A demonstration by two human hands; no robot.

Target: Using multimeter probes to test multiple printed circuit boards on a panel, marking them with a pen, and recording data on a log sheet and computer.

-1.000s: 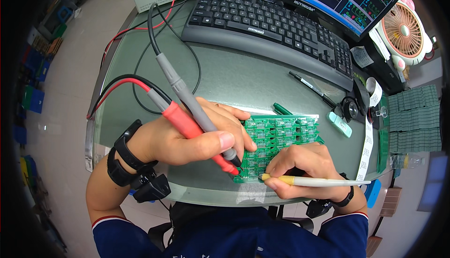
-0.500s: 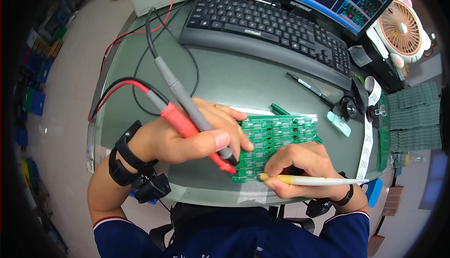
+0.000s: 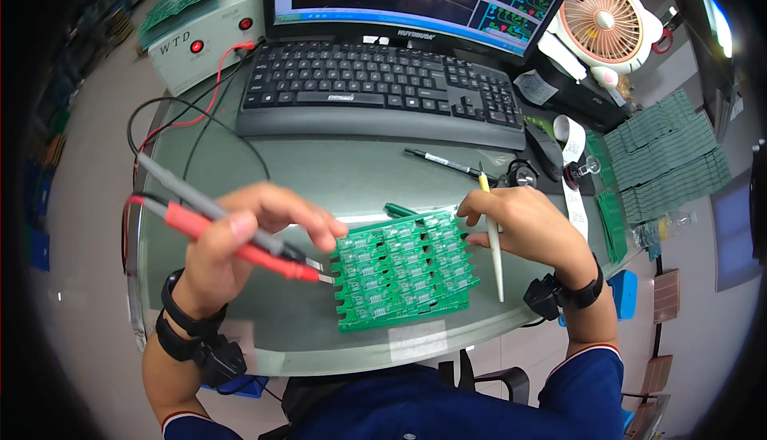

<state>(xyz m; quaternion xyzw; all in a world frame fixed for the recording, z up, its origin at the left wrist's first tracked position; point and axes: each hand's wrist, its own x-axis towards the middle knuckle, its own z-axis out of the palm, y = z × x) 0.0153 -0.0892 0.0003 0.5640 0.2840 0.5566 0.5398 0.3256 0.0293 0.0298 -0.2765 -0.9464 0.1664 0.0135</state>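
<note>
A green panel of small circuit boards (image 3: 403, 268) lies a little askew over another green panel (image 3: 447, 306) on the glass-topped table. My left hand (image 3: 228, 240) is closed round two test probes, one red (image 3: 212, 236) and one grey (image 3: 180, 188). Their metal tips are at the panel's left edge; contact cannot be made out. The left fingertips reach the panel's upper left corner. Tucked in the fingers of my right hand (image 3: 531, 220) is a slim white-and-yellow pen-shaped tool (image 3: 494, 256). The right fingertips are at the panel's upper right corner.
Beyond the panel are a marker (image 3: 439, 160), a keyboard (image 3: 383, 92) and a monitor (image 3: 399, 28). A white box with red sockets (image 3: 204, 52) stands far left, its leads running to the probes. Stacked green panels (image 3: 671, 156), a mouse (image 3: 543, 152) and a fan (image 3: 605, 20) are at right.
The probes have drawn back from the panel's lower left part toward its left edge. My right hand has moved from the lower part to the upper right corner, and its pen-shaped tool has swung round.
</note>
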